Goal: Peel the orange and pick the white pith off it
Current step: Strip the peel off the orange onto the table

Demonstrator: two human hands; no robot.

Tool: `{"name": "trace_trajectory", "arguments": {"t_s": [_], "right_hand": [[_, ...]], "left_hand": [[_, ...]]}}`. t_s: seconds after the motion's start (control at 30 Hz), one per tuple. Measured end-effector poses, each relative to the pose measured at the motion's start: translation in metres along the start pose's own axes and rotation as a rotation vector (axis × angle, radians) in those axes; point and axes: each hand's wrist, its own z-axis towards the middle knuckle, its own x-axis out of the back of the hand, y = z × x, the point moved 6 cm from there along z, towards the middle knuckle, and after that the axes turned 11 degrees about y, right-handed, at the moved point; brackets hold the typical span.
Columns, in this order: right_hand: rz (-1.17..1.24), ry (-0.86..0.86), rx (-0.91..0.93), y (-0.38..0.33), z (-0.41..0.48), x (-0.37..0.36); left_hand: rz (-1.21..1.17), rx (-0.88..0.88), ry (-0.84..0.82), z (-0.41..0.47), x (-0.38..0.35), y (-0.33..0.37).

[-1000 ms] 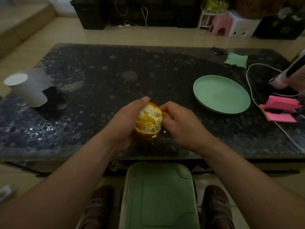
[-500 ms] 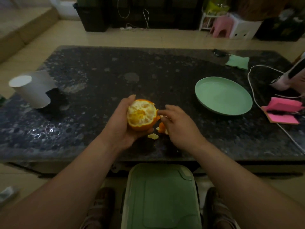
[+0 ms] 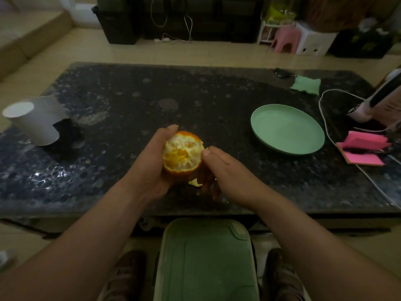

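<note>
Head view: left hand (image 3: 152,170) gripped the half-peeled round orange (image 3: 182,155), bared face upward; right hand (image 3: 227,170) pinched its right rim.

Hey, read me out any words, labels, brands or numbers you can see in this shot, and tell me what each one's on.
No text can be read anywhere in this view.
Yellow-green packet on the far shelf: any print is too blurred to read.
Pink notepad, green plate, white cup, orange: no marking shows.
</note>
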Motion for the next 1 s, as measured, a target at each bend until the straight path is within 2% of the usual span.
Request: {"name": "trace_trajectory", "arguments": {"t_s": [0.03,0.13,0.27,0.37,0.57,0.7,1.0], "right_hand": [[-0.089,-0.004,0.042,-0.001,0.0,-0.002],[-0.205,-0.006,0.016,0.001,0.002,-0.007],[-0.091,0.008,-0.134,0.011,0.007,-0.003],[-0.053,0.011,-0.114,0.01,0.005,-0.003],[0.112,-0.127,-0.217,0.011,0.0,-0.008],[0.062,-0.132,-0.182,0.015,0.001,-0.008],[-0.034,-0.017,-0.08,0.011,0.007,0.002]], "left_hand": [[-0.001,-0.005,0.004,0.0,0.0,0.0],[-0.002,-0.033,0.032,-0.002,-0.001,-0.001],[0.008,-0.061,0.04,-0.003,-0.004,-0.002],[-0.002,-0.069,0.032,-0.003,-0.006,-0.002],[0.041,-0.079,0.023,0.0,-0.002,0.001],[0.112,-0.08,-0.008,-0.003,-0.002,-0.002],[0.051,-0.007,0.012,-0.003,-0.002,0.002]]}}
